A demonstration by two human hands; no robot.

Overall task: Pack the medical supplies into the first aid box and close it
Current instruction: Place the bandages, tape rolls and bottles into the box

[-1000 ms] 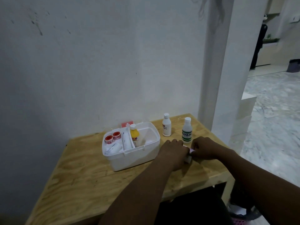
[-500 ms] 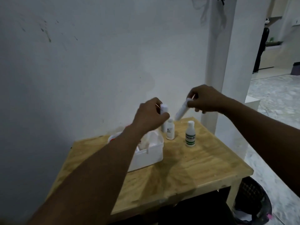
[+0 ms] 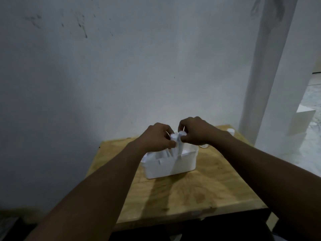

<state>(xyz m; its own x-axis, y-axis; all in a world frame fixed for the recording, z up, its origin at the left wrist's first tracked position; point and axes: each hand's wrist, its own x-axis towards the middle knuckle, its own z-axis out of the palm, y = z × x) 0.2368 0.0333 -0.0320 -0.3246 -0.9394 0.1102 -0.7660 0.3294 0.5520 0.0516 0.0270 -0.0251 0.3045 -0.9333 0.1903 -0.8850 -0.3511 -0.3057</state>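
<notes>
Above the open first aid box (image 3: 171,166) on the tabletop (image 3: 199,193), the left hand (image 3: 156,138) and right hand (image 3: 196,132) each pinch a white roll (blurred): left roll (image 3: 173,137), right roll (image 3: 181,136).

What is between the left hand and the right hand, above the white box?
Two white rolls, one beside the other, held upright over the box, in the head view.

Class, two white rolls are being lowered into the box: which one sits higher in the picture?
The roll in the right hand, white roll: its top stands slightly above the left hand's roll, over the first aid box.
</notes>
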